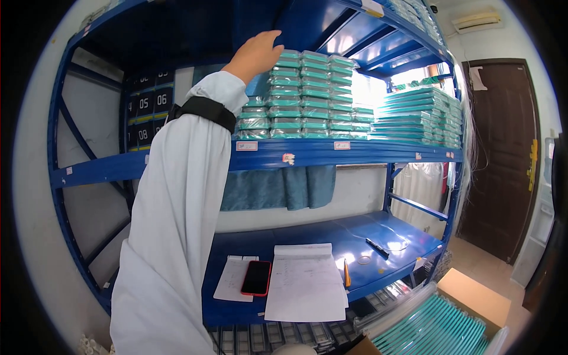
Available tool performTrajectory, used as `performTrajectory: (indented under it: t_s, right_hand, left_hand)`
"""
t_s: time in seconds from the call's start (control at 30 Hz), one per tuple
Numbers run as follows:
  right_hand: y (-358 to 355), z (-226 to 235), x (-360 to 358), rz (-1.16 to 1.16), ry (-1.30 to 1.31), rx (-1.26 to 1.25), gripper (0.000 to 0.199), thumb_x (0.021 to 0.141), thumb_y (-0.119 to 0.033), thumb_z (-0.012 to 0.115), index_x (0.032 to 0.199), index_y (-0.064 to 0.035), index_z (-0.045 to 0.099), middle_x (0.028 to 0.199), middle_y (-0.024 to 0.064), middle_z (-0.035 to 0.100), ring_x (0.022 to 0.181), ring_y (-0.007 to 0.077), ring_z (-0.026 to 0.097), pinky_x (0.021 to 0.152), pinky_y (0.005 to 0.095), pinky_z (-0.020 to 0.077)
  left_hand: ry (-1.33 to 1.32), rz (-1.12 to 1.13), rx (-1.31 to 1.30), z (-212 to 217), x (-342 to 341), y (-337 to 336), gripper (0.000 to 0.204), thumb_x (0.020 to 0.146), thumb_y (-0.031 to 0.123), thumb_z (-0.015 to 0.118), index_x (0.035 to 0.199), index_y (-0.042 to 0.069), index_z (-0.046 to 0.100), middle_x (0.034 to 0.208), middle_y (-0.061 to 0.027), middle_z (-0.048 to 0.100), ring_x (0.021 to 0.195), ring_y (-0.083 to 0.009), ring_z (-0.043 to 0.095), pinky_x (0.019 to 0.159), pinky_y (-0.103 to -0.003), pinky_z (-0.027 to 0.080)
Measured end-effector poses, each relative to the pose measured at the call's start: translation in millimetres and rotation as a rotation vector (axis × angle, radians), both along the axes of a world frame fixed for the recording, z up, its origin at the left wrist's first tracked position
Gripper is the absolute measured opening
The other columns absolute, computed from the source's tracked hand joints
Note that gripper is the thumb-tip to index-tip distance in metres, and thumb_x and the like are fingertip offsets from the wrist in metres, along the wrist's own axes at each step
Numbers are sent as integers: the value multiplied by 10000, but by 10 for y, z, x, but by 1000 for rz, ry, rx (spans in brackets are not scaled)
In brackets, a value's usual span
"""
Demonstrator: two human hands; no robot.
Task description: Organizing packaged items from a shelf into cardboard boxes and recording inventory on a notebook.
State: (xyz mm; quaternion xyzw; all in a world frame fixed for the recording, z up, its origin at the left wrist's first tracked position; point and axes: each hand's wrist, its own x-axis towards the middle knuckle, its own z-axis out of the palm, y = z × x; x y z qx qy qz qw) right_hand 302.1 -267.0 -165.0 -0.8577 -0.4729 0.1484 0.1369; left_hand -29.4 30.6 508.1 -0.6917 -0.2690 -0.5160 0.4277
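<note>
A: Left hand [255,56] status?
B: Raised over the upper shelf [307,152], at the top of the wrapped teal-and-grey packs [315,97], by their left columns. Back of hand faces us, fingers bent.
A: Grip?
B: Can't tell how far open, or whether it has hold of a pack. Fingertips partly hidden. Right hand: not visible.
A: Pack location?
B: Stacked in columns along the shelf's front edge, middle rightward. Flatter teal packs [408,115] near the right front corner.
A: Lower shelf [355,228]?
B: Red-edged smartphone [256,278] near the front edge, on a paper sheet [229,290]. Larger paper pad [299,290] just right. Black marker [377,248] toward the right end.
</note>
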Motion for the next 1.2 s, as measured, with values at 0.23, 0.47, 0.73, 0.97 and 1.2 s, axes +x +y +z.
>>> performTrajectory:
  t_s: [0.23, 0.47, 0.73, 0.97, 1.2]
  right_hand:
    - [-59, 22, 12, -37, 30, 32, 437, 834, -403, 528, 990, -9, 635, 944, 240, 633, 898, 408, 599, 801, 467, 472]
    - [-52, 25, -18, -64, 43, -12, 430, 840, -396, 525, 967, -2, 640, 925, 245, 633, 893, 415, 595, 788, 469, 472]
    - [-64, 91, 2, -17, 30, 46, 442, 845, -414, 521, 939, 0, 645, 914, 248, 634, 867, 419, 599, 779, 473, 470]
    - [-70, 24, -19, -1, -20, 34, 449, 845, -425, 523, 921, 0, 648, 891, 242, 638, 846, 416, 603, 773, 481, 468]
    - [-77, 80, -29, -17, -53, 33, 440, 845, -418, 523, 925, -5, 651, 899, 244, 638, 863, 413, 603, 784, 480, 467]
  left_hand:
    - [77, -131, -489, 79, 40, 58, 598, 883, 413, 513, 1364, 84, 381, 1300, -199, 484, 1218, -325, 452, 1007, -368, 347]
    - [64, -217, -374, 6, -32, -117, 505, 820, 425, 605, 1192, 86, 563, 1054, -149, 629, 973, -282, 605, 845, -346, 456]
    - [-106, -202, 169, -56, -543, -394, 385, 832, 394, 586, 1034, 69, 627, 934, -127, 662, 862, -283, 632, 761, -350, 481]
    - [83, -158, 82, -780, -442, -762, 322, 820, 323, 634, 1018, 69, 615, 945, -103, 640, 857, -273, 623, 760, -324, 481]
    - [81, -200, -421, -895, -546, -728, 344, 881, 316, 573, 1152, 105, 547, 1052, -98, 623, 967, -239, 600, 821, -332, 459]
